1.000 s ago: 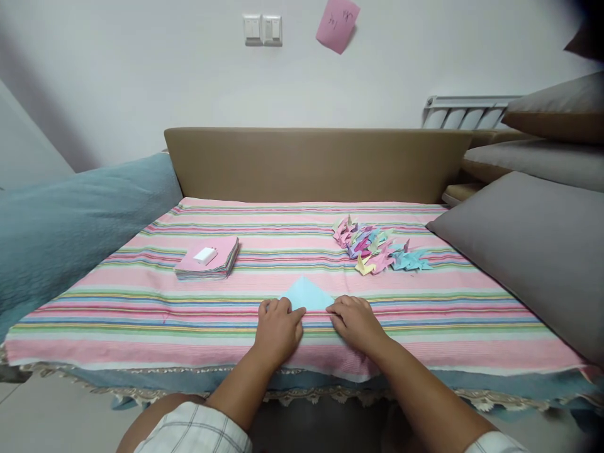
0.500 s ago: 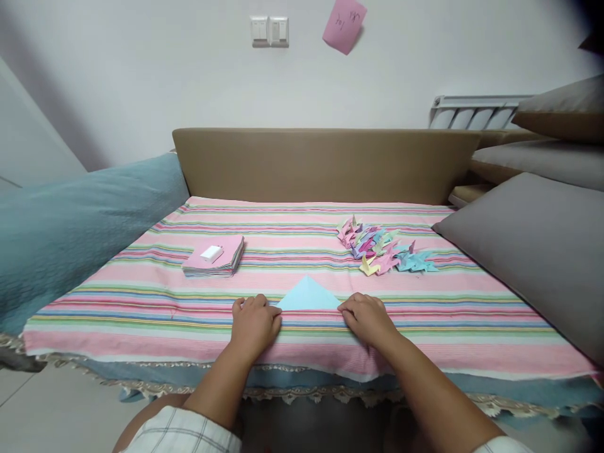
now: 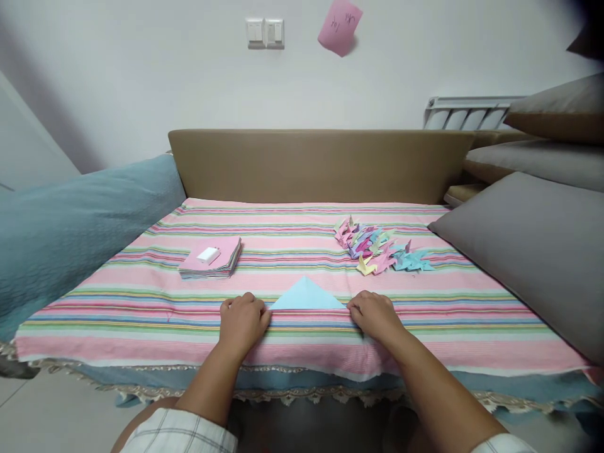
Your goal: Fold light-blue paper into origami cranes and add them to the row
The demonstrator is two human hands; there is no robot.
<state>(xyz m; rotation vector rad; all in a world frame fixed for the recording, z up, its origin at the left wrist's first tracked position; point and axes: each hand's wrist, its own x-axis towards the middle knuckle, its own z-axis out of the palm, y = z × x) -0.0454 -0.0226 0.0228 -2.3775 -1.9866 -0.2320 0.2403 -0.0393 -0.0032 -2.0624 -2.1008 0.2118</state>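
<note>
A light blue sheet of paper [image 3: 306, 296], folded into a triangle, lies on the striped cloth with its peak pointing away from me. At its left corner is my left hand [image 3: 244, 321], fingers curled and thumb against the paper's tip. My right hand [image 3: 376, 316] is closed in the same way at the right corner, with thumb and forefinger together there. Both hands rest low on the cloth, and the fingertips hide the very ends of the corners. The long folded edge runs straight between them, facing me.
Beyond my left hand sits a stack of coloured paper [image 3: 210, 258] with a small white block [image 3: 208, 255] on top. Several folded paper cranes [image 3: 377, 248] are heaped at the right. Grey cushions [image 3: 528, 251] border the right side, a blue-covered armrest [image 3: 94, 214] the left.
Both hands have slid outward, left and right, along the folded edge to the corner tips. More of the blue triangle shows between them. The view has shifted slightly.
</note>
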